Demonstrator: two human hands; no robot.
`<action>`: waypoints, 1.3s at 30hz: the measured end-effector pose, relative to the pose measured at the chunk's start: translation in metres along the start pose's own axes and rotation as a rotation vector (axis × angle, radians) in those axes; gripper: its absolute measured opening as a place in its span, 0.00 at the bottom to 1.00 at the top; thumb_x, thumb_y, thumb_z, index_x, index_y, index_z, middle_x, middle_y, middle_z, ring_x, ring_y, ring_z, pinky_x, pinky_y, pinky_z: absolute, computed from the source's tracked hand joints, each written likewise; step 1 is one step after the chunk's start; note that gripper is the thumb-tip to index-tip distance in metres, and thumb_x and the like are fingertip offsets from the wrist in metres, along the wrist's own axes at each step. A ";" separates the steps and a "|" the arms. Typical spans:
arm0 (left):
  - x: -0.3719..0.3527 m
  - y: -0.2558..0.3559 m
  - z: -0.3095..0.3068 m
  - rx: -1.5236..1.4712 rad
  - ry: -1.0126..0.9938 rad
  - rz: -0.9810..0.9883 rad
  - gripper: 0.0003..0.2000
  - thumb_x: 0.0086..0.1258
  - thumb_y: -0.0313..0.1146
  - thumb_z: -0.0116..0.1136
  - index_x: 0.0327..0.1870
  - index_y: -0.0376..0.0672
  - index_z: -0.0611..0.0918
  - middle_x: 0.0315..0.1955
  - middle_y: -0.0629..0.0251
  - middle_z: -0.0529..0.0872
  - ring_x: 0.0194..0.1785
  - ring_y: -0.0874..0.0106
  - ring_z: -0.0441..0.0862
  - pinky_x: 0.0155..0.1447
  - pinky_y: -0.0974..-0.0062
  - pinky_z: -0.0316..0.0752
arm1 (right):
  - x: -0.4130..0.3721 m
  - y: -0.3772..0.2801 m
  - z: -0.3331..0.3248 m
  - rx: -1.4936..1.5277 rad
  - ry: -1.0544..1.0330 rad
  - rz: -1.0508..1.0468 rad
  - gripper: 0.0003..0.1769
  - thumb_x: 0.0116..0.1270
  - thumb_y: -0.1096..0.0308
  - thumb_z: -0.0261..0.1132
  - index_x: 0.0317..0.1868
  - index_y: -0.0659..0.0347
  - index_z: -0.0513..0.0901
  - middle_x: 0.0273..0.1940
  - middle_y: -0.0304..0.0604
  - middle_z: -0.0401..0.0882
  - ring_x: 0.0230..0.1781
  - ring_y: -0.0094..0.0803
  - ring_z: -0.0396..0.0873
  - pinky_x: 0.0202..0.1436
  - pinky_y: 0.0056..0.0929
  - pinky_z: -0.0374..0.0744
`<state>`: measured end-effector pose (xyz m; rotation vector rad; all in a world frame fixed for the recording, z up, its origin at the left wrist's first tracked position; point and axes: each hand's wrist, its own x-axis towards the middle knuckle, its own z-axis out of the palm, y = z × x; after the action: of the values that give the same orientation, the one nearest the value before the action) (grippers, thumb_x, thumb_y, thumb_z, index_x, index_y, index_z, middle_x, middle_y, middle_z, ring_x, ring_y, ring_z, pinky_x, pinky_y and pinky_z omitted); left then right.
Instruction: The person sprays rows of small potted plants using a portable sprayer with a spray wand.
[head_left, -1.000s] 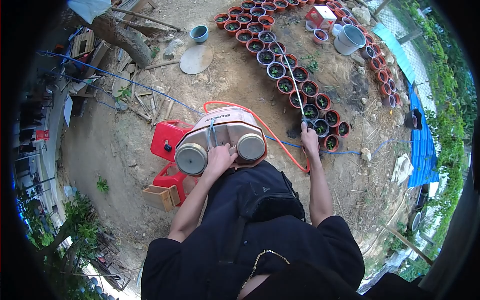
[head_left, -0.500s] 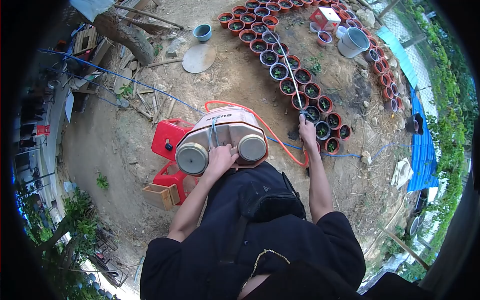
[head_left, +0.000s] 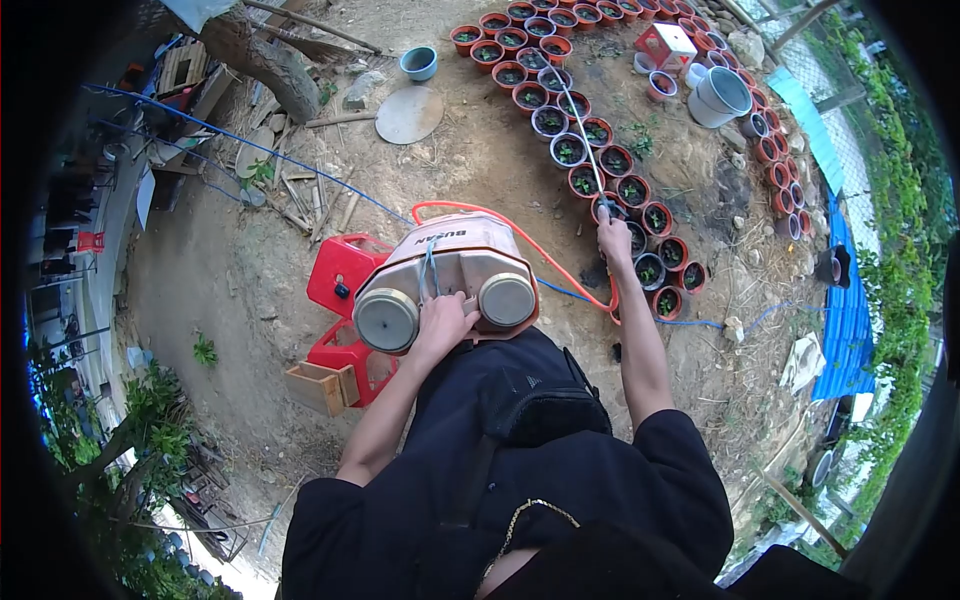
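Note:
In front of my body stands a pale sprayer tank [head_left: 455,240] marked BUSAN, with two round caps on its near side. My left hand [head_left: 447,325] is closed on the tank's handle between the caps, its fingertips partly hidden. A thin blue strap [head_left: 430,268] hangs down beside those fingers. My right hand [head_left: 613,242] is wrapped round the grip of a long, thin spray wand [head_left: 582,130]. The wand points away over rows of potted seedlings [head_left: 569,150]. From the tank an orange hose [head_left: 530,238] curves round towards my right forearm.
Red plastic stools [head_left: 340,275] and a wooden box [head_left: 318,390] are left of the tank. A blue hose [head_left: 300,165] crosses the dirt ground. Farther off are a teal basin [head_left: 418,64], a round board [head_left: 409,115], a grey bucket [head_left: 718,97] and a red-and-white stool [head_left: 667,46].
My right hand and the spray wand have moved slightly forward along the pots. The view has shifted a little, while my left hand stays on the tank's handle.

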<state>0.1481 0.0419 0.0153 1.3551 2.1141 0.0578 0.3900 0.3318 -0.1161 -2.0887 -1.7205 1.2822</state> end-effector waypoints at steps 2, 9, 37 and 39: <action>0.000 0.001 0.001 0.010 0.006 -0.007 0.18 0.65 0.46 0.67 0.41 0.37 0.84 0.32 0.47 0.89 0.41 0.48 0.88 0.51 0.51 0.80 | -0.002 -0.003 -0.003 0.026 -0.029 0.031 0.41 0.75 0.35 0.52 0.38 0.72 0.86 0.36 0.65 0.86 0.41 0.58 0.87 0.47 0.50 0.80; -0.001 0.000 0.003 -0.011 0.025 -0.003 0.18 0.65 0.46 0.67 0.41 0.37 0.84 0.32 0.47 0.89 0.41 0.48 0.88 0.51 0.52 0.80 | -0.008 0.021 -0.002 -0.017 0.084 -0.087 0.37 0.77 0.38 0.54 0.27 0.67 0.79 0.19 0.43 0.78 0.15 0.32 0.78 0.21 0.34 0.73; -0.005 -0.001 0.006 -0.033 0.049 -0.056 0.19 0.66 0.46 0.66 0.43 0.37 0.84 0.34 0.46 0.89 0.43 0.47 0.87 0.51 0.52 0.80 | -0.015 0.039 -0.001 0.022 0.024 -0.091 0.36 0.78 0.38 0.54 0.26 0.65 0.77 0.18 0.40 0.76 0.14 0.29 0.76 0.19 0.32 0.71; -0.005 -0.001 0.007 -0.030 0.055 -0.057 0.18 0.65 0.45 0.67 0.43 0.37 0.84 0.34 0.46 0.89 0.43 0.47 0.88 0.51 0.52 0.81 | -0.040 0.038 -0.011 0.033 0.009 -0.057 0.36 0.78 0.39 0.54 0.26 0.65 0.78 0.19 0.41 0.76 0.16 0.29 0.74 0.21 0.33 0.71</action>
<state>0.1525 0.0353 0.0114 1.2895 2.1876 0.1038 0.4264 0.2886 -0.1114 -2.0090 -1.7298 1.2747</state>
